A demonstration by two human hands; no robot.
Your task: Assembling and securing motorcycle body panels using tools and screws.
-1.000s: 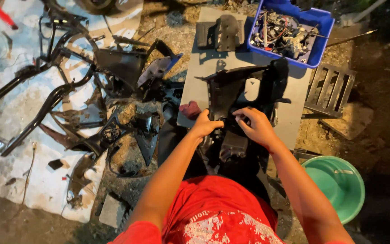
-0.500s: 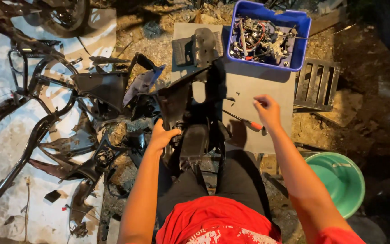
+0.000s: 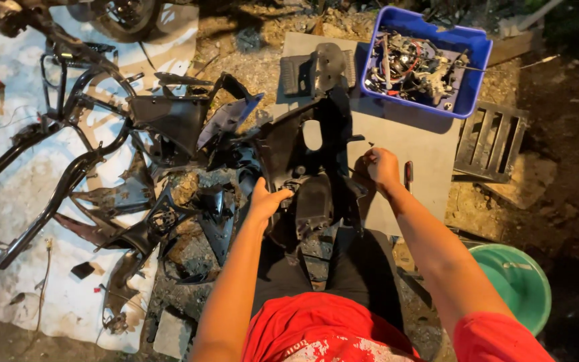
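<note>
wheel (image 3: 123,15): upper left of the frame, cut off by the top edge, only its lower part shows.
green bucket (image 3: 516,281): lower right, partly covered by the right arm, its far side lost in dark.
blue crate (image 3: 427,59): upper right, its tangle of small parts too fine to tell apart.
right hand (image 3: 380,167): centre, fingers curled; what they pinch is too small to tell.
left hand (image 3: 267,200): fingertips hidden behind the black panel (image 3: 309,154).

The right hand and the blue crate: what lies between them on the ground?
In the head view, only bare grey board lies between the right hand and the blue crate; nothing rests on that stretch.
</note>
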